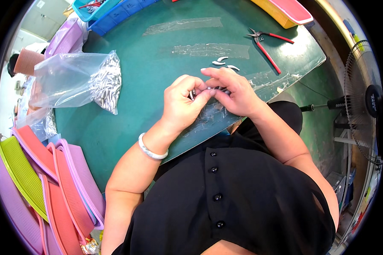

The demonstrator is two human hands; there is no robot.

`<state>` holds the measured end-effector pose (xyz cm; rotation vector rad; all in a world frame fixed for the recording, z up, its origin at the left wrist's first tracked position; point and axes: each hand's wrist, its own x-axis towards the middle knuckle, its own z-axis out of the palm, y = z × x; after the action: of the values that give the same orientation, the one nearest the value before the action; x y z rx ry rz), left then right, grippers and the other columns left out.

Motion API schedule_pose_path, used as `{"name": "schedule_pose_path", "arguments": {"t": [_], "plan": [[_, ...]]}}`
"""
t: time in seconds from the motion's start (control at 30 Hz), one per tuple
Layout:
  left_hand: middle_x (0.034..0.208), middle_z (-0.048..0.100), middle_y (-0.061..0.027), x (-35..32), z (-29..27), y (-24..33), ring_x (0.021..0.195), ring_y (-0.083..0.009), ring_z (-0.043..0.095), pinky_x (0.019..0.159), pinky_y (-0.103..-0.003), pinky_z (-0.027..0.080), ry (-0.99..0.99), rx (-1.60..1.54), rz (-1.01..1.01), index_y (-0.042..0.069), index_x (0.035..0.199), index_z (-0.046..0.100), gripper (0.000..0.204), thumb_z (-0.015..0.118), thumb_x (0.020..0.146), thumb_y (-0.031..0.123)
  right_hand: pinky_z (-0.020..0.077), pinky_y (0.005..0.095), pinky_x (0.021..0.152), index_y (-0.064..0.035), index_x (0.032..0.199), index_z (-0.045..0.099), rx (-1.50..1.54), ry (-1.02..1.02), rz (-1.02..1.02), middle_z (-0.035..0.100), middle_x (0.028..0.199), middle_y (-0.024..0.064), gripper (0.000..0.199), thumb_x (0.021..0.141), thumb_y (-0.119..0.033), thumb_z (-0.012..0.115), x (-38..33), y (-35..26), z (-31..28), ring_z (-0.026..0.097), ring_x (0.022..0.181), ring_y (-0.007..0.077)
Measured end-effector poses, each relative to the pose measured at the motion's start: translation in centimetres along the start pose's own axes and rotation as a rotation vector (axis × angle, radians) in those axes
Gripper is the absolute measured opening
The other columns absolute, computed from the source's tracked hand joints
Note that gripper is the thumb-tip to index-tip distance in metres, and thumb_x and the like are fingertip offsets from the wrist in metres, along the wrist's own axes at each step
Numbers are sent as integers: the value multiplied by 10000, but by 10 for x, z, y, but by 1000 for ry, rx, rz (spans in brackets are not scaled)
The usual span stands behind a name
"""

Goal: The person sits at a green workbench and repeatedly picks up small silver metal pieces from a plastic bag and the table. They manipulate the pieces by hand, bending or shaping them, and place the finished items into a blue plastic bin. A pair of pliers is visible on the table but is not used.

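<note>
My left hand [181, 102] and my right hand [236, 93] meet over the near edge of the green table [144, 76]. The left fingers are curled, thumb and forefinger pinching one of the small curved grey metal pieces [192, 93]. More such pieces lie under the bent fingers of my right hand, partly hidden, and its thumb and fingertips press on one. Just beyond my fingers, three pale curved metal pieces [233, 67] lie on the tabletop. Red-handled pliers [266, 50] rest with their handles spread, farther to the right.
A clear plastic bag [68, 80] of silvery pieces lies at the left. Stacked coloured plastic baskets [64, 187] fill the lower left. Blue crates [119, 17] and a yellow-and-pink basket [285, 12] stand along the far edge. A black fan [366, 102] is at the right.
</note>
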<state>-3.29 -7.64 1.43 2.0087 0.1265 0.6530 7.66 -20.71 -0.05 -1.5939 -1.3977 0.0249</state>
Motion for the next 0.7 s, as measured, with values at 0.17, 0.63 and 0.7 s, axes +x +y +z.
{"name": "schedule_pose_path", "arguments": {"t": [0.17, 0.63, 0.7], "plan": [[643, 503, -1, -1, 1, -1, 581, -79, 442, 510, -224, 347, -1, -5, -3, 30, 714, 582, 165, 743, 681, 42, 436, 361, 712, -47, 1179, 489, 6, 17, -22, 635, 838, 53, 506, 693, 12, 615, 0, 0, 1, 545, 802, 268], [658, 524, -5, -1, 1, -5, 581, -79, 451, 515, -221, 359, -9, -7, 7, 28, 745, 601, 150, 738, 686, 33, 422, 369, 726, -24, 1201, 465, -22, -1, -64, 633, 834, 53, 516, 702, 30, 587, 2, 0, 0, 538, 802, 266], [651, 524, -7, -1, 1, -5, 580, -86, 454, 512, -225, 359, -15, -5, 25, 30, 739, 599, 150, 739, 682, 30, 422, 369, 733, -23, 1209, 458, -13, -9, -49, 633, 845, 57, 527, 701, 35, 582, 1, -1, 0, 538, 810, 269]]}}
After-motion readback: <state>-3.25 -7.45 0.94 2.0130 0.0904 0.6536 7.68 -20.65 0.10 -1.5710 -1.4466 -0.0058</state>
